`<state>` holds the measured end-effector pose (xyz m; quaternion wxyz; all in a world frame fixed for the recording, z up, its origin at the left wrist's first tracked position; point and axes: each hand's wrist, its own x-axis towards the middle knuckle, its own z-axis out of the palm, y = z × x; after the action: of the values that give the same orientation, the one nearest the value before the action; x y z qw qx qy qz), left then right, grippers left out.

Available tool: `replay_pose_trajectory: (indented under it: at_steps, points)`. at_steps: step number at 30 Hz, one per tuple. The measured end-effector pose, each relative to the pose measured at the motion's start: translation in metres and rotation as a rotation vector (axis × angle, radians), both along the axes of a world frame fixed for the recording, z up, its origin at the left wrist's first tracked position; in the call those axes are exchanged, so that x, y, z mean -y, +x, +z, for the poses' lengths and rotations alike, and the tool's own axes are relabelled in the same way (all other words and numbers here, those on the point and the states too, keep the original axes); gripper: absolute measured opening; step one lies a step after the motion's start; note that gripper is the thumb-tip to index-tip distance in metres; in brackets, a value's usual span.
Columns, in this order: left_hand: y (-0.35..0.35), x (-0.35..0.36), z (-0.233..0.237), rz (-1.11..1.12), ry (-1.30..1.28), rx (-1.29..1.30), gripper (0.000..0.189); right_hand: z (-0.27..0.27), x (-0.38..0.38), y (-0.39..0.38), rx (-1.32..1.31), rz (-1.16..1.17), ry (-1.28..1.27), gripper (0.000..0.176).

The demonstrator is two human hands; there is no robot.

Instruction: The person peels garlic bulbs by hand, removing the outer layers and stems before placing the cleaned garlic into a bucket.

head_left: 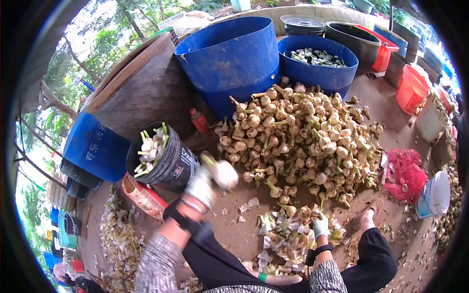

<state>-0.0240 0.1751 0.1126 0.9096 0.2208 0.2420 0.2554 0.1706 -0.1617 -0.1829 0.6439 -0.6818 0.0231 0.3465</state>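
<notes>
My left hand (201, 189), in a white glove and smeared by motion, is closed on a whitish garlic bulb (224, 175) with a green stem. It is just right of a black bucket (168, 163) holding peeled garlic bulbs (152, 149) with cut stems. My right hand (320, 227), also gloved, is low at the near edge of a large heap of unpeeled garlic (303, 136), above loose garlic skins (281, 239). Its fingers look closed, but what they hold is too small to make out.
Behind the heap stand a tall blue barrel (229, 58) and a blue tub (317, 73) of garlic. A red bottle (199, 121) is beside the black bucket. Rightward are a pink mesh bag (404, 176), a white bucket (435, 195) and a red bucket (410, 93). More skins (119, 234) litter the left floor.
</notes>
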Motion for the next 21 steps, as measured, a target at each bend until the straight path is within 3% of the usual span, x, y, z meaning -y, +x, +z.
replay_pose_trajectory:
  at_steps: [1,2,3,4,5,6,7,9,11,12,13,14,16,18,20,21]
  points:
    - [-0.011,-0.055,0.025,0.098,0.326,0.179,0.024,0.019,-0.005,0.0,0.013,0.023,-0.015,0.025]
    - [-0.026,-0.128,0.04,0.341,0.592,-0.051,0.031,0.032,-0.01,0.001,0.116,0.06,-0.065,0.026]
    - [-0.016,-0.098,0.14,0.305,0.602,0.152,0.037,0.03,-0.013,0.003,0.162,0.071,-0.041,0.025]
    - [-0.013,-0.109,0.183,0.557,0.582,0.179,0.04,0.029,-0.016,0.007,0.208,0.08,-0.019,0.024]
    - [-0.019,-0.123,0.202,0.609,0.557,0.178,0.038,0.06,-0.022,0.008,0.252,0.134,-0.036,0.023]
    - [-0.022,-0.131,0.206,0.654,0.525,0.173,0.035,0.077,-0.026,0.011,0.384,0.207,-0.025,0.025]
    - [-0.016,-0.131,0.189,0.629,0.501,0.16,0.035,0.109,-0.033,0.009,0.31,0.21,0.055,0.027]
    - [0.006,-0.126,0.127,0.073,1.188,0.055,0.027,0.137,-0.039,0.014,0.306,0.314,0.166,0.032]
    - [0.04,-0.052,0.046,-0.237,1.797,-0.205,0.03,0.19,-0.04,0.004,0.042,0.306,0.359,0.028]
    - [0.054,0.036,0.033,-0.258,1.041,-0.155,0.045,0.214,-0.041,-0.004,0.008,0.321,0.379,0.027]
    - [0.051,0.073,0.001,-0.389,1.134,-0.169,0.063,0.229,-0.039,-0.009,-0.001,0.321,0.399,0.028]
    - [0.053,0.107,0.009,-0.613,1.039,-0.38,0.071,0.244,-0.037,-0.018,0.008,0.311,0.425,0.026]
    - [0.053,0.137,-0.015,-0.575,1.293,-0.303,0.068,0.249,-0.031,-0.033,-0.038,0.222,0.503,0.024]
    - [0.05,0.15,-0.029,-0.516,1.263,-0.356,0.069,0.237,-0.024,-0.046,-0.256,0.014,0.643,0.024]
    - [0.046,0.162,-0.036,-0.465,1.079,-0.388,0.067,0.199,-0.015,-0.048,-0.039,0.109,0.426,0.026]
    - [0.044,0.165,-0.041,-0.475,1.021,-0.399,0.069,0.234,-0.014,-0.053,0.201,0.261,0.137,0.031]
